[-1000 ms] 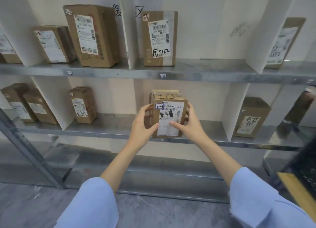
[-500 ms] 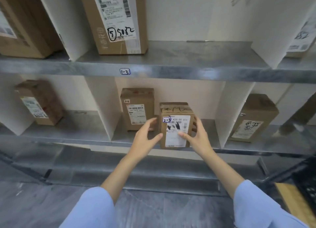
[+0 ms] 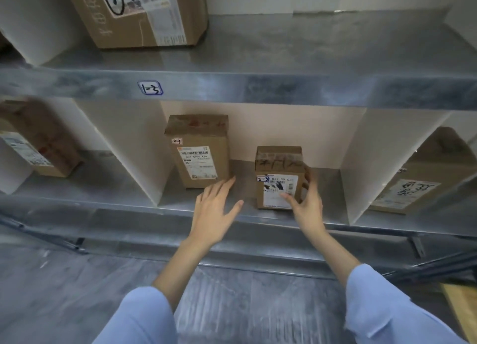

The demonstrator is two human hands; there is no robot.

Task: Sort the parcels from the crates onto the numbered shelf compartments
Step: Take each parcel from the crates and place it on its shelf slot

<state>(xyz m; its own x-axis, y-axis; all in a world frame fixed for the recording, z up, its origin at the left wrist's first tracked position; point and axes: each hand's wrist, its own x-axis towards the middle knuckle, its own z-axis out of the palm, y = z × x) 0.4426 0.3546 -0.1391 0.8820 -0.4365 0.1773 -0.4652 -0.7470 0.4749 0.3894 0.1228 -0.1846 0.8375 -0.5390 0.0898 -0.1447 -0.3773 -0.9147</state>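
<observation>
Eleven o'clock, the big box [image 3: 144, 16] is cut by the top edge; nine o'clock, the brown parcel [image 3: 38, 147] is blurred; the small parcel's [image 3: 277, 163] side is covered by the right hand [image 3: 308, 209].

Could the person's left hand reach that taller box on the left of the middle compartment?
Probably yes. The left hand is open, its fingertips right by the taller box at its lower corner, with nothing between them. The right hand grips the smaller box.

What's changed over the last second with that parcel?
The small parcel moved in onto the lower shelf, beside the taller parcel. The left hand let go and is open. The right hand still grips the small parcel's right side. The taller parcel stayed put.
</observation>
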